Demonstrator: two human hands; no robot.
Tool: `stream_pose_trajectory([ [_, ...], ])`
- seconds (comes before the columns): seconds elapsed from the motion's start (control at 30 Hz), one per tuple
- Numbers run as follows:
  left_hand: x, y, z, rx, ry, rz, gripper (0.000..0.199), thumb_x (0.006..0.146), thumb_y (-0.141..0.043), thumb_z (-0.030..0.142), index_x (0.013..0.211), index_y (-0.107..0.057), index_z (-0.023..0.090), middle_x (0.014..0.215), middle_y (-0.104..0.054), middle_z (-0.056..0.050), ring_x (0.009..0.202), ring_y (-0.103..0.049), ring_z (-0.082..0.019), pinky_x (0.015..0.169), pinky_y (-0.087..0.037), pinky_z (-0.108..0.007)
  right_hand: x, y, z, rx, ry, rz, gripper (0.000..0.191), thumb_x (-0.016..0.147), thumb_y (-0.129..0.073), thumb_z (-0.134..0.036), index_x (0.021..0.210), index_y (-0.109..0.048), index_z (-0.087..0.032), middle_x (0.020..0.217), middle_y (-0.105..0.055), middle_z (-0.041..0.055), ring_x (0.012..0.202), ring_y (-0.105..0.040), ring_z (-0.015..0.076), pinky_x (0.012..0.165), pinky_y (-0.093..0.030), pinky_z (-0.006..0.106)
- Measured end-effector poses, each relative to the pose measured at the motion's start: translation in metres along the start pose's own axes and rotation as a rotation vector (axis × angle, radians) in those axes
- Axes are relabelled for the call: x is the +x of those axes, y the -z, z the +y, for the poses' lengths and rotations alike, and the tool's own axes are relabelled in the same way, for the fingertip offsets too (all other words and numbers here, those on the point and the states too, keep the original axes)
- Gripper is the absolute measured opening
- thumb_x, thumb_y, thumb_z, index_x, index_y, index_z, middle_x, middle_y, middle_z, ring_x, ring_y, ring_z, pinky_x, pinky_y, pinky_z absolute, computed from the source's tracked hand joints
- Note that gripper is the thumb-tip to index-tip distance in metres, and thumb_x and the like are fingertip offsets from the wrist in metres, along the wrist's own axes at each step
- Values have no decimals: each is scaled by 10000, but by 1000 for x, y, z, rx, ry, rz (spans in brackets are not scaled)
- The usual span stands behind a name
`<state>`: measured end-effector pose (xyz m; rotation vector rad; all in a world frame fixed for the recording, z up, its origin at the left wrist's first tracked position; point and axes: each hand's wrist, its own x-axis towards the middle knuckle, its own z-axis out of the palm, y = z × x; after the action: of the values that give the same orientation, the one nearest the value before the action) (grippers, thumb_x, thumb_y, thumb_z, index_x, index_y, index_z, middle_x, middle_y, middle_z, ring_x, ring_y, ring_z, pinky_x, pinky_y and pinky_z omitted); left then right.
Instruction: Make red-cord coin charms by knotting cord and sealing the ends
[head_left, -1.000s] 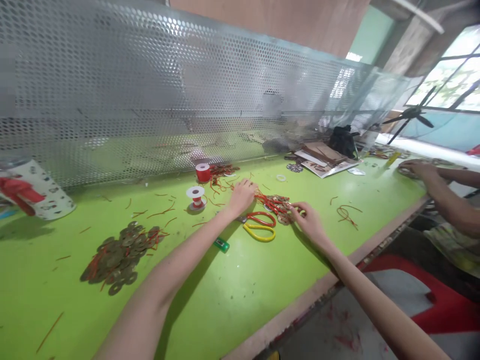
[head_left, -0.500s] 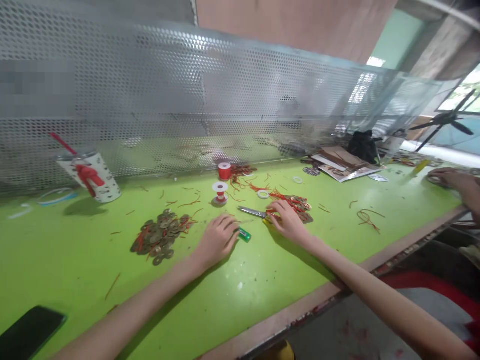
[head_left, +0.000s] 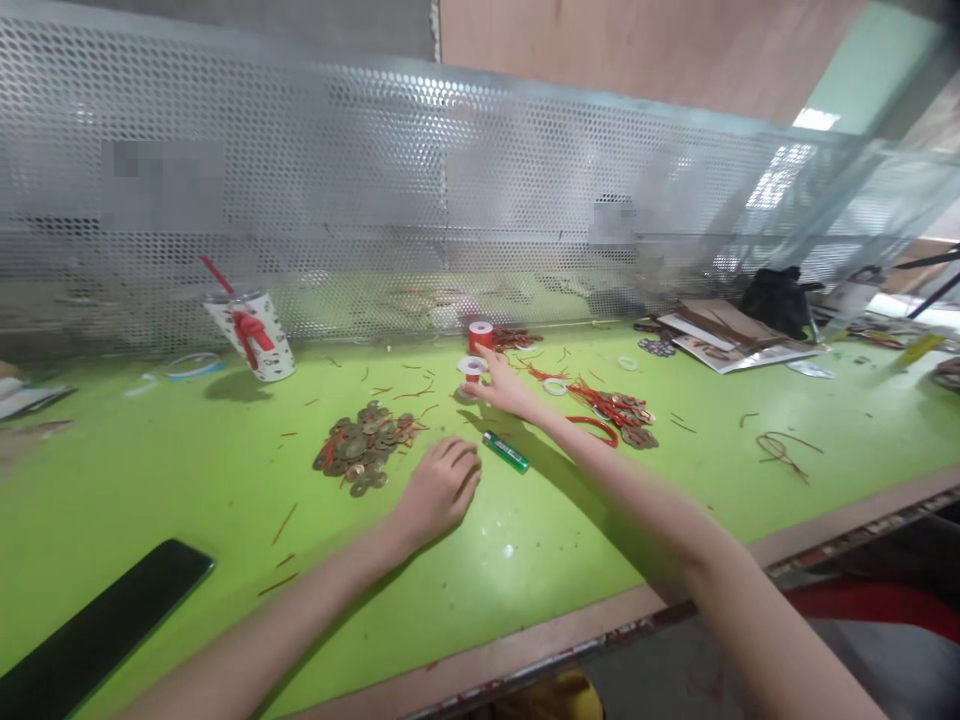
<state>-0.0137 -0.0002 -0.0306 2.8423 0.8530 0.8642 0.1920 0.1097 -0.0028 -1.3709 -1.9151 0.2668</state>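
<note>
My right hand (head_left: 504,385) reaches to the small spool with white flanges (head_left: 472,367), thumb and fingers around its right side. Just behind stands a fuller red spool (head_left: 480,337). My left hand (head_left: 442,482) rests on the green table with its fingers curled; what is under them, if anything, is hidden. Between the hands lies a green lighter (head_left: 506,452). A pile of coins (head_left: 364,445) with red cords is left of my left hand. Right of my right hand lie red-corded coins (head_left: 622,412) and the red scissor handles (head_left: 596,428), partly hidden by my forearm.
A patterned cup with a red straw (head_left: 259,335) stands at the back left. A dark phone (head_left: 112,620) lies at the front left. Papers and cardboard (head_left: 731,335) are at the back right, before a perforated metal screen (head_left: 360,200). Cord scraps are scattered about.
My right hand has left the scissors and moved back and left to the small spool. The lighter now lies apart from my left hand. The view has shifted left.
</note>
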Motion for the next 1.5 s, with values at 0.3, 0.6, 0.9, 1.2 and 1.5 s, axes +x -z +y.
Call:
stream_pose_trajectory([
  [0.3,3,7,-1,-434,350,134,355,945,-601,239,1285,-526,168,1192,-682,-137,972,-691,-248,899,-589,-489,-13,26,-30,195,10,43,464,765,-673,-131,1206,-538,-182,1152,-678,84,1037,-658,219,953,-502,373],
  [0.6,8,11,26,-1203,633,70,851,763,-834,325,1452,-344,234,1493,-481,-234,931,-718,-217,743,-636,-366,-119,56,-73,936,-223,16,479,708,-861,-344,1011,-502,-250,1138,-693,72,1012,-714,240,903,-598,428],
  [0.9,12,20,28,-1507,634,-101,554,769,-833,265,1261,-597,176,1187,-696,-143,778,-729,-183,708,-615,-329,-131,39,-68,1204,-376,-106,408,707,-878,-364,954,-579,-237,1014,-742,52,901,-735,222,820,-623,402],
  [1.2,2,17,23,-1549,707,-193,309,907,-649,459,885,-661,151,602,-576,7,454,-507,-84,462,-410,-206,-133,48,-79,1043,-296,46,431,719,-860,-277,930,-484,-279,1097,-721,43,969,-741,235,938,-593,467],
  [1.5,8,24,9,-1250,744,-70,431,834,-699,585,789,-614,166,515,-367,85,431,-269,-54,428,-166,-172,-135,37,-66,1121,-343,-29,363,780,-814,-421,966,-550,-257,1090,-728,64,952,-732,235,882,-604,444],
])
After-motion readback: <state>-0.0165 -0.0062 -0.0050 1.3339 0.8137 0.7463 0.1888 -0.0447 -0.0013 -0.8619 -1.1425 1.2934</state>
